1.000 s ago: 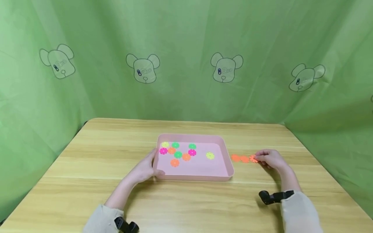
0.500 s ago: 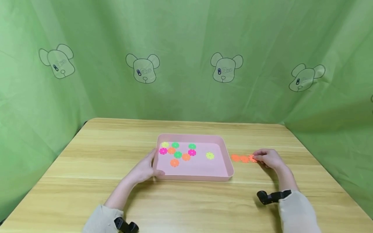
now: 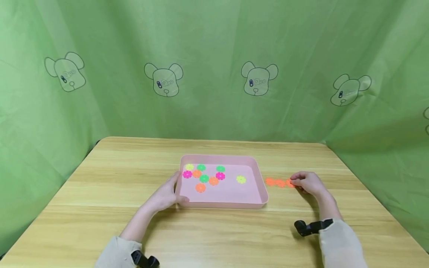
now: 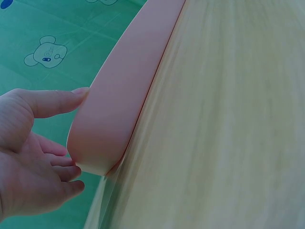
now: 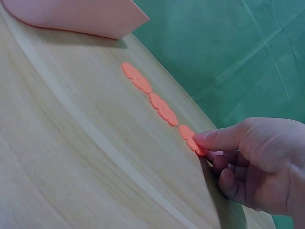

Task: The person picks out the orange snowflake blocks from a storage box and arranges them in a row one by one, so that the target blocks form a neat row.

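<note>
A shallow pink tray (image 3: 228, 205) sits on the table with several flower-shaped plastic discs in yellow, green, pink and orange lying flat inside. My left hand (image 3: 164, 194) holds its near left corner, thumb at the front rim and fingers along the left side; the left wrist view shows the same hand (image 4: 35, 152) against the tray's wall (image 4: 119, 86). Right of the tray, two orange discs (image 3: 275, 182) lie side by side on the wood. My right hand (image 3: 310, 183) pinches a third orange flower-shaped disc (image 5: 187, 135) between thumb and fingers, at the right end of that row.
The wooden table (image 3: 214, 238) extends around the tray and both arms. A green curtain (image 3: 214, 111) with printed mouse heads hangs behind it and along the sides. Each wrist wears a black camera, the right one (image 3: 311, 227) above the table.
My right hand has shifted slightly left with the orange disc, bringing it closer to the other two. The left hand and the tray stay in place.
</note>
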Action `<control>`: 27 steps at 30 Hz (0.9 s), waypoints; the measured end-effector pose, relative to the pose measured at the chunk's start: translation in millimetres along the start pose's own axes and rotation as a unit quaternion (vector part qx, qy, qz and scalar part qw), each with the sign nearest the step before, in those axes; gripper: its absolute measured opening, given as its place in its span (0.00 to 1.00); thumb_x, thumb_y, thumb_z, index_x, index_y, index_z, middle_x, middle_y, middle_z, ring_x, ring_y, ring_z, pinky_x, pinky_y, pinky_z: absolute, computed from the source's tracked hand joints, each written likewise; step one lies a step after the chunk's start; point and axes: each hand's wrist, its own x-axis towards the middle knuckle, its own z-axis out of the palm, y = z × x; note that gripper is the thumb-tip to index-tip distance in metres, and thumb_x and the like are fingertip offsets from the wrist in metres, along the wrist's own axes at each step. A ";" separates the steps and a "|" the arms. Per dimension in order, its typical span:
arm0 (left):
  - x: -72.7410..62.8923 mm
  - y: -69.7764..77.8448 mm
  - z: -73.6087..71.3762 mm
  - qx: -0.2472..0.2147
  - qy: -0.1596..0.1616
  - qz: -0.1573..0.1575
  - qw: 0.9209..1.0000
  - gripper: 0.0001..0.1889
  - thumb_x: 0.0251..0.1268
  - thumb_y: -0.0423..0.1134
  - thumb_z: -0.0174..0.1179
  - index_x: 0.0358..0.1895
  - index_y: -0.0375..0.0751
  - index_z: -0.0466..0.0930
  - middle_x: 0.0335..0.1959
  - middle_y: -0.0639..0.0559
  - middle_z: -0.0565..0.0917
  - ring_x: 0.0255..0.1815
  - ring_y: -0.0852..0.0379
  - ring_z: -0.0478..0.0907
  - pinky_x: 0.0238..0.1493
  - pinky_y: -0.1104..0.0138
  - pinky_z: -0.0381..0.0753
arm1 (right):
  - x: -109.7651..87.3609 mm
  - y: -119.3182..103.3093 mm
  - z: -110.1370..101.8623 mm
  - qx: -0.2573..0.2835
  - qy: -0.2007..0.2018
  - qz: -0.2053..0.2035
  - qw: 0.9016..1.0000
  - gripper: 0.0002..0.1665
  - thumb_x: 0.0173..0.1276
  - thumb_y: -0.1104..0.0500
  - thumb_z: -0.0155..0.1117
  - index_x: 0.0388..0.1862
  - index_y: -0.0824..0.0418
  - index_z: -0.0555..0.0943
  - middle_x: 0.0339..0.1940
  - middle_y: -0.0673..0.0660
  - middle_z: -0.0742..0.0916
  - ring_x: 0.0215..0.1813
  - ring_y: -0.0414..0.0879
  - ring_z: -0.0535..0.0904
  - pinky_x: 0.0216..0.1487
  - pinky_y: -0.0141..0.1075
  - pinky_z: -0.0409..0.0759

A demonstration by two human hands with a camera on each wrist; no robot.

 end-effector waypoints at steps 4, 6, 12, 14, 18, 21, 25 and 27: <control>0.1 -0.4 0.3 0.003 0.001 0.000 1.000 0.53 0.41 0.32 0.70 0.71 0.29 0.46 0.72 0.36 0.50 0.71 0.40 0.48 0.68 0.47 0.47 | -0.5 -0.4 0.5 0.000 0.002 0.001 1.000 0.17 0.66 0.60 0.58 0.47 0.73 0.76 0.29 0.55 0.80 0.30 0.45 0.72 0.28 0.35 0.73; 0.2 -1.0 0.5 0.005 0.001 0.001 1.000 0.52 0.41 0.31 0.70 0.71 0.29 0.46 0.72 0.36 0.50 0.71 0.40 0.48 0.68 0.47 0.47 | -0.8 -0.8 0.7 0.001 0.003 0.000 1.000 0.16 0.66 0.60 0.58 0.47 0.73 0.76 0.29 0.55 0.80 0.30 0.45 0.72 0.28 0.35 0.73; -0.2 -0.9 0.9 0.004 0.000 0.000 1.000 0.52 0.42 0.31 0.69 0.71 0.29 0.46 0.72 0.36 0.50 0.71 0.40 0.48 0.68 0.46 0.47 | -1.5 -1.0 1.3 0.000 0.005 -0.006 1.000 0.16 0.66 0.61 0.57 0.46 0.73 0.76 0.30 0.56 0.80 0.30 0.46 0.72 0.27 0.35 0.73; -0.7 -0.9 0.8 0.001 -0.001 -0.002 1.000 0.52 0.42 0.31 0.69 0.71 0.29 0.45 0.72 0.36 0.50 0.71 0.40 0.48 0.68 0.47 0.47 | -1.3 -0.9 1.4 0.000 0.003 -0.006 1.000 0.16 0.67 0.61 0.57 0.46 0.73 0.76 0.30 0.56 0.80 0.30 0.46 0.72 0.27 0.35 0.73; -0.7 -0.8 0.0 -0.008 0.000 0.002 1.000 0.52 0.41 0.30 0.69 0.71 0.29 0.45 0.72 0.37 0.50 0.71 0.41 0.47 0.68 0.47 0.47 | -0.3 -0.7 1.2 -0.002 0.003 -0.005 1.000 0.16 0.67 0.60 0.57 0.46 0.73 0.76 0.30 0.56 0.80 0.30 0.46 0.72 0.27 0.35 0.73; -1.0 0.6 -0.7 -0.012 0.000 0.010 1.000 0.52 0.41 0.30 0.69 0.71 0.29 0.46 0.72 0.36 0.50 0.71 0.41 0.48 0.68 0.47 0.47 | 0.5 -1.1 1.2 0.000 0.004 -0.007 1.000 0.17 0.67 0.60 0.57 0.47 0.73 0.75 0.30 0.56 0.80 0.30 0.45 0.72 0.27 0.35 0.73; -1.5 2.1 -1.1 -0.009 -0.001 0.009 1.000 0.52 0.41 0.30 0.69 0.71 0.29 0.45 0.72 0.36 0.50 0.71 0.40 0.47 0.68 0.47 0.46 | 0.3 -1.2 1.0 0.010 0.002 -0.004 1.000 0.17 0.67 0.60 0.57 0.47 0.73 0.75 0.28 0.55 0.79 0.29 0.45 0.72 0.27 0.35 0.74; -1.4 1.9 -0.9 -0.005 -0.002 0.008 1.000 0.52 0.42 0.30 0.69 0.71 0.28 0.45 0.72 0.35 0.50 0.71 0.40 0.47 0.68 0.47 0.46 | -0.4 -1.7 -0.1 0.014 0.000 -0.004 1.000 0.18 0.67 0.60 0.58 0.47 0.74 0.75 0.28 0.56 0.79 0.30 0.45 0.72 0.28 0.35 0.74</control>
